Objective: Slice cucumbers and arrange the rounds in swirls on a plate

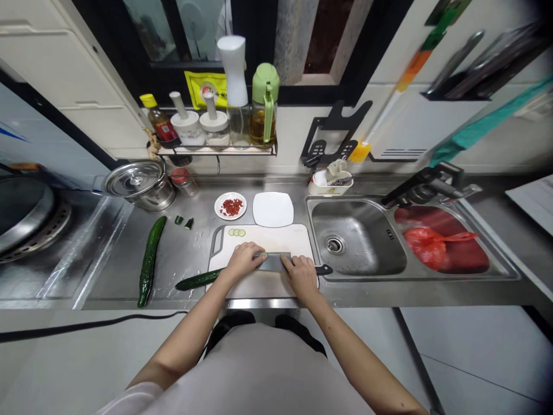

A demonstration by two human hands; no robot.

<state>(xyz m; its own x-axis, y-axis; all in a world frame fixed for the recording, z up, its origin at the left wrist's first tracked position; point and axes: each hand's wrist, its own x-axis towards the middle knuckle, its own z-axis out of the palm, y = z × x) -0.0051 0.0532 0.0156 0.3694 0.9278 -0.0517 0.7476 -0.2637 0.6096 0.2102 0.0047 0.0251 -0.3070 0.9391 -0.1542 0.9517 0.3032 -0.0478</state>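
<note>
A knife point(272, 263) lies over the white cutting board point(254, 288), its black handle sticking out to the right. My right hand point(301, 276) is closed on the knife, its thumb and fingers along the blade. Near the blade's left end my left hand point(244, 260) is closed on a cucumber point(196, 280), whose far part passes under my left wrist and sticks out past the board's left edge. A pale cut face shows at my left fingertips. Three cucumber slices point(236, 232) rest at the board's upper left.
Behind the board stand a plate of chopped red pieces point(232, 206) and a white plate point(273, 209). A whole cucumber point(151, 262), two cucumber ends, a lidded pot point(140, 185) and a jar point(184, 181) are left. The sink point(358, 236) is right, with a red bag point(427, 248) beyond.
</note>
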